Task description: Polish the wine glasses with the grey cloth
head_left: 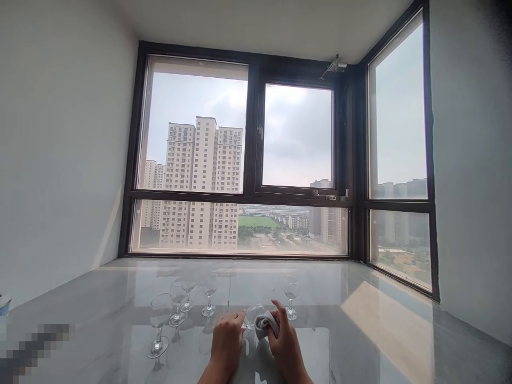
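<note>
Head view: left hand (227,337) grips clear glass (253,313), right hand (285,345) apparently clutches grey cloth (264,323).

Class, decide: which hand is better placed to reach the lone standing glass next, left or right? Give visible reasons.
Right, probably. The right hand, gripping the cloth, sits just beside the lone glass; the left hand holds the tilted glass and lies nearer the four glasses further left.

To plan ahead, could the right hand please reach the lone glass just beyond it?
Probably yes: nothing lies between the right hand and the lone glass, though its fingers hold a cloth.
</note>
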`<state>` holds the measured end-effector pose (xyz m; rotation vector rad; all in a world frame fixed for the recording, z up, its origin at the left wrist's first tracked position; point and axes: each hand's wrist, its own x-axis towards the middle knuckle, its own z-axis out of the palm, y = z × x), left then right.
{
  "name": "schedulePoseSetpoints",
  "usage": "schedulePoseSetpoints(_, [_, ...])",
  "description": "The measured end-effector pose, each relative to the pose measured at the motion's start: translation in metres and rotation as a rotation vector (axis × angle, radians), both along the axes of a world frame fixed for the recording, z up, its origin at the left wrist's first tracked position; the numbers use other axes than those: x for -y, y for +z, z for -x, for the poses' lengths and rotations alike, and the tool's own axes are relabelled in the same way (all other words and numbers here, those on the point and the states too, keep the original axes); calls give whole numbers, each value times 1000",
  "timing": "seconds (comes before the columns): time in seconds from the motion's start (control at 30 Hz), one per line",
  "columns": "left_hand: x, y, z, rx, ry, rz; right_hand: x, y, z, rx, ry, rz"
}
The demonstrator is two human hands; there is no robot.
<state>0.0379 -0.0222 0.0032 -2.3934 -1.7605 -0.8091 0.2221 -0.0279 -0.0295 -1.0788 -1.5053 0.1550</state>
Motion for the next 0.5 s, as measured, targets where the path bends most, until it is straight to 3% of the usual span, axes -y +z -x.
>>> schedulePoseSetpoints(0.27, [1, 0, -1, -47, -142, 14, -2, 2, -11, -130, -236, -27])
schedulePoseSetpoints(0.5, [2, 1, 0, 65, -164, 5, -2, 8, -13, -204, -287, -44])
